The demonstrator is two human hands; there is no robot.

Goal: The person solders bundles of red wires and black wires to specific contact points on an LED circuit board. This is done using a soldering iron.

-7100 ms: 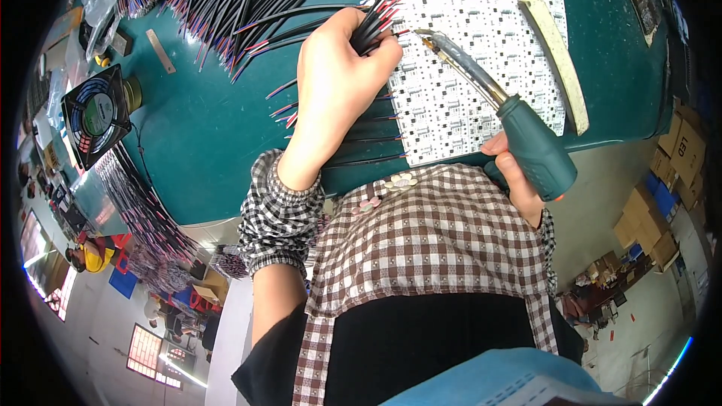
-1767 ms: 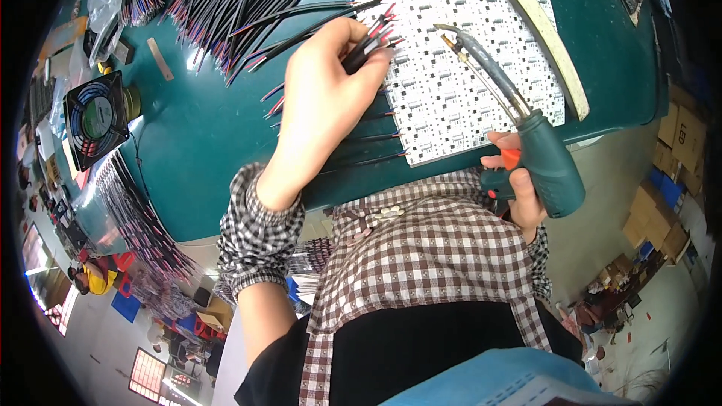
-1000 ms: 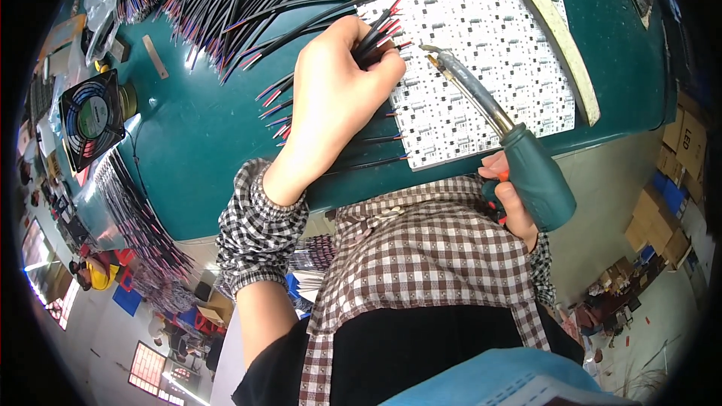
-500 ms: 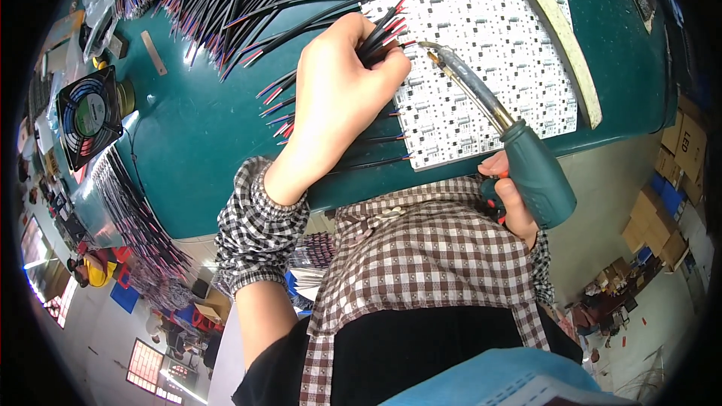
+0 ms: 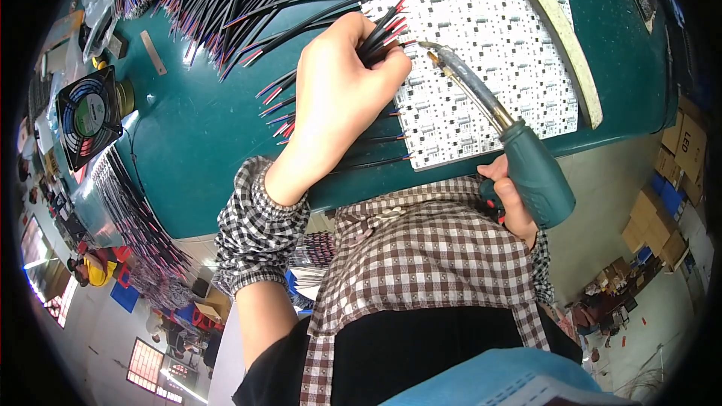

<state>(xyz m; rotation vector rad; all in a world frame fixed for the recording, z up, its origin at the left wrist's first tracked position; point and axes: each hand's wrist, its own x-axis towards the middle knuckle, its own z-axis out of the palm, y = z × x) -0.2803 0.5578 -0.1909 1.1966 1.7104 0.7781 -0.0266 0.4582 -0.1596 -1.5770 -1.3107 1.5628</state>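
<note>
My left hand (image 5: 338,101) is closed round a small bunch of black cables (image 5: 374,43) whose stripped ends show red and white wires. It rests over the left edge of a white circuit board panel (image 5: 481,68) covered in small components. A green-handled soldering iron (image 5: 538,173) is gripped in my right hand (image 5: 515,199), just beyond the panel's near edge. Its bent tip is at the end of one wire that sticks out by my left thumb; whether they touch is too small to tell. Several cables lie with their ends along the panel's left edge.
A curved pale strip (image 5: 568,53) lies across the panel's right side. At the far left of the green table (image 5: 195,135) is a big pile of black cables (image 5: 233,0). A black fan (image 5: 90,116) stands at the left edge, with more cables (image 5: 139,214) near it.
The fingers of my right hand have shifted slightly at the iron's handle, and less of a red part shows there. My left hand and the panel have stayed in place.
</note>
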